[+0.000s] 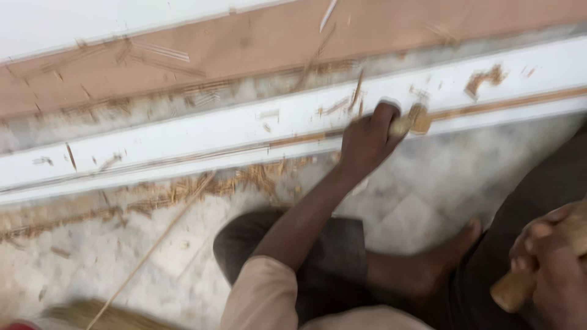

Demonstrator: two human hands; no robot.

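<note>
1. Gripping a pale wooden tool handle [408, 122], the left hand [367, 142] is closed and presses it against a long white board [183, 143].
2. The right hand [550, 260] is closed round a wooden handle [512, 288] near the lap.
3. Wood shavings [202, 186] litter the floor [428, 183] beside the board.

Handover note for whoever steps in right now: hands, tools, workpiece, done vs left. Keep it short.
Left hand: gripping a wooden-handled tool, probably a chisel, set at the groove in the white board on the floor.
Right hand: drawn back at the lower right, gripping a wooden handle; its head is out of frame.
Done: groove runs the board's visible length; wood chips lie alongside.
Left: cannot tell; the frame is blurred.
</note>
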